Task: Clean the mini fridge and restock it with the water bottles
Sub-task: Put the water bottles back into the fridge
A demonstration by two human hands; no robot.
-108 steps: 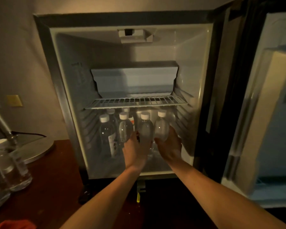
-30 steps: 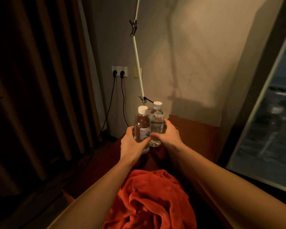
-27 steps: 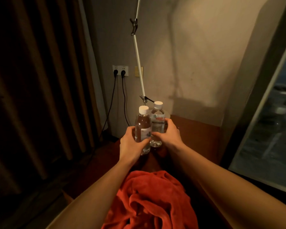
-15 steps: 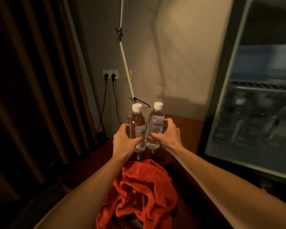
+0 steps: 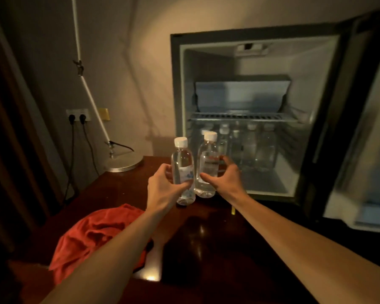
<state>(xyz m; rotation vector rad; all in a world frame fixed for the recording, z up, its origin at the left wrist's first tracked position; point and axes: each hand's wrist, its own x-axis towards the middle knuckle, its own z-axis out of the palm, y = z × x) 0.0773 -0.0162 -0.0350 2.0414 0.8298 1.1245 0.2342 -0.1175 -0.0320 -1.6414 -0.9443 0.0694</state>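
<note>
My left hand (image 5: 162, 189) grips a clear water bottle (image 5: 182, 163) with a white cap, held upright above the dark wooden table (image 5: 206, 238). Right beside it, my right hand (image 5: 225, 181) holds a second water bottle (image 5: 208, 163), also upright. Both bottles hang just left of the open mini fridge (image 5: 206, 84), near its lower left corner. Inside the fridge, under the wire shelf (image 5: 244, 117), several water bottles (image 5: 257, 148) stand in rows on the floor of the compartment.
The fridge door (image 5: 369, 150) swings open at the right. A red cloth (image 5: 97, 233) lies crumpled on the table at the near left. A lamp base (image 5: 123, 163) with a white pole (image 5: 90, 93) stands at the table's back left, with a wall socket (image 5: 78, 116) and cables behind it.
Both hands took a bottle each at the table's left end and carried them rightward. My view has swung right, so the open fridge now fills the right half.
</note>
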